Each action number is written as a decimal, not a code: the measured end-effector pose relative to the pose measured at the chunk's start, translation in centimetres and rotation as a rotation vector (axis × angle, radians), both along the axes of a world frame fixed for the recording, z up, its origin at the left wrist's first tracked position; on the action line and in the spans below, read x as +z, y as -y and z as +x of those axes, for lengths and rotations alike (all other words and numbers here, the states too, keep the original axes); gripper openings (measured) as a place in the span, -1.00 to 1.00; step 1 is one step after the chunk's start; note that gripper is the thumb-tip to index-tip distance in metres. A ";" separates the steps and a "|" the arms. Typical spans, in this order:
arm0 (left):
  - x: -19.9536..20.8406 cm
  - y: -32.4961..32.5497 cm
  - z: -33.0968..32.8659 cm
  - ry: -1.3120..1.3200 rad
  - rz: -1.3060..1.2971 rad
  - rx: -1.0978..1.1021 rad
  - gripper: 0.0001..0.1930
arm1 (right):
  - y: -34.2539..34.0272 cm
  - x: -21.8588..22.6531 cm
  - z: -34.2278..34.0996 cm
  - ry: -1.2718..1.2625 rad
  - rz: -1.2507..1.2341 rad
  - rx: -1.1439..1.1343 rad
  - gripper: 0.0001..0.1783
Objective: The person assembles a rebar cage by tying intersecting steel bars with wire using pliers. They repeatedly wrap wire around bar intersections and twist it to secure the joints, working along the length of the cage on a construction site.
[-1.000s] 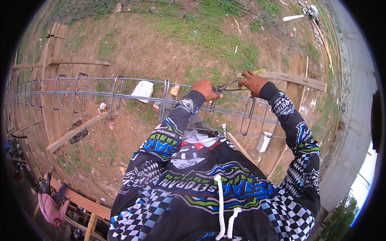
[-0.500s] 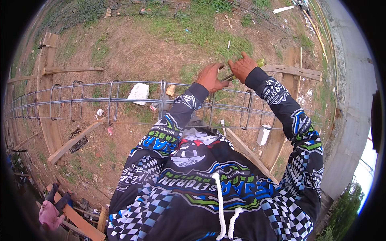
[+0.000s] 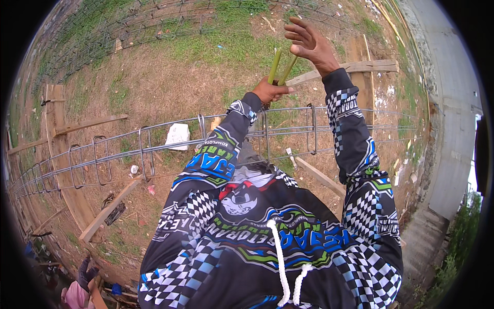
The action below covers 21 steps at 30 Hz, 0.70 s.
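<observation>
My left hand (image 3: 268, 91) is closed around a pair of pincers (image 3: 275, 66). Their two green handles point up and away, slightly spread, while the jaws are hidden at my grip. To the right and farther out, my right hand (image 3: 314, 45) is raised with its fingers apart and nothing in it, close to the handle ends but not holding them. Just below my left hand, a long steel rebar cage (image 3: 170, 146) with squared stirrups runs across in front of my body.
Wooden supports stand left (image 3: 64, 165) and right (image 3: 363, 77), with a crosspiece (image 3: 350, 68). A white block (image 3: 178, 136) lies behind the cage. More rebar cages (image 3: 103, 44) lie far off. A concrete strip (image 3: 450, 103) runs along the right. A person in pink (image 3: 76, 297) is at lower left.
My right hand has come off the pincers, moved away and up, and opened. The pincers now stand handles-up in my left hand. My view has shifted slightly.
</observation>
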State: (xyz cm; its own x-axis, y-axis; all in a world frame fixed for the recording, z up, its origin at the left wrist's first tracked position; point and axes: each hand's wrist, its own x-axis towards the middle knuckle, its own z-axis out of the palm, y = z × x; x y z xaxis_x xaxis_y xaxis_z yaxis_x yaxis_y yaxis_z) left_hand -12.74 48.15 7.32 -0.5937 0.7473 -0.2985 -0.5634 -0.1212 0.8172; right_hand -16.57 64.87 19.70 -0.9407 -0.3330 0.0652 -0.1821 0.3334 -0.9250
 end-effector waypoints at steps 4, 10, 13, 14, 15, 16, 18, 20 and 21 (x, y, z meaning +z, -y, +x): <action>-2.1 0.4 -2.0 0.162 0.122 -0.245 -0.69 | 1.6 -6.1 0.6 0.365 -0.724 0.062 -0.34; -0.9 0.1 -1.2 -0.026 0.032 -0.135 -0.74 | 4.1 -6.2 1.5 0.400 -0.828 -0.364 -0.73; -2.1 -0.4 0.6 -0.400 -0.126 0.145 -0.63 | 5.7 -5.6 4.1 0.240 -0.773 -0.508 -0.75; -2.6 -0.5 1.5 -0.443 -0.147 0.194 -0.61 | 6.2 -5.5 5.1 0.179 -0.753 -0.522 -0.74; -2.9 -0.5 2.5 -0.483 -0.165 0.232 -0.59 | 6.4 -5.7 6.5 0.117 -0.732 -0.547 -0.73; -1.3 0.1 3.2 -0.462 -0.160 0.200 -0.59 | 6.9 -5.7 7.7 0.020 -0.703 -0.557 -0.70; -2.0 -0.1 3.9 -0.492 -0.055 0.178 -0.61 | 7.8 -4.9 9.9 -0.078 -0.689 -0.639 -0.68; -2.6 0.2 4.7 -0.530 -0.080 0.091 -0.63 | 7.9 -5.1 11.7 -0.173 -0.609 -0.689 -0.64; -2.6 0.2 4.8 -0.546 -0.086 0.074 -0.63 | 8.0 -5.0 12.3 -0.187 -0.611 -0.706 -0.63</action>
State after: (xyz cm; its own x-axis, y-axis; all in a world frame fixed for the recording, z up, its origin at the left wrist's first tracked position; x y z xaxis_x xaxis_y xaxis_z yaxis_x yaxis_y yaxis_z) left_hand -7.97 47.94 4.73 -0.7291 0.6843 0.0094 -0.0478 -0.0646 0.9968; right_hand -4.28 56.83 14.70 -0.8683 0.4496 0.2096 -0.2863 -0.1091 -0.9519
